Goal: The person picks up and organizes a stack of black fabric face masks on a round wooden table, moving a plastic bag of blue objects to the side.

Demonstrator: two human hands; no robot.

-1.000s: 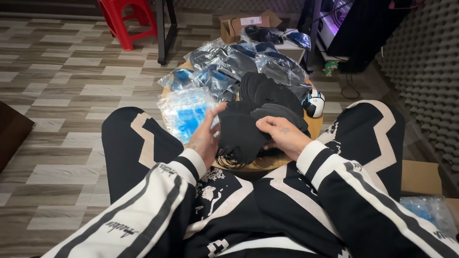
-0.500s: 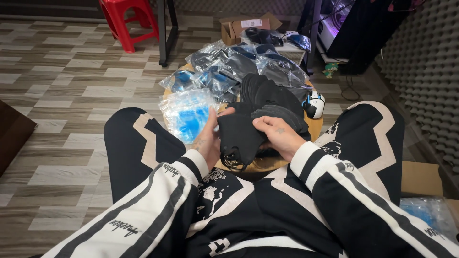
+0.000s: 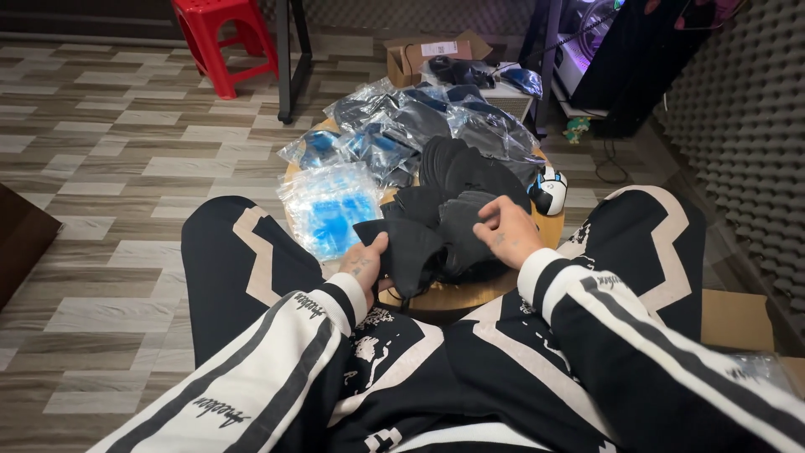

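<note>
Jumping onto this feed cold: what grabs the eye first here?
Centre frame, the left hand and right hand pull black face masks from a dark pile on a small round wooden table between the person's knees. Just left of the hands lies a clear bag of blue masks, with more clear bags of dark masks heaped behind. A bright red plastic stool stands on the floor at top left.

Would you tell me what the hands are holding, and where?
A black mask: left hand pinches its left edge, right hand grips its right side.
</note>
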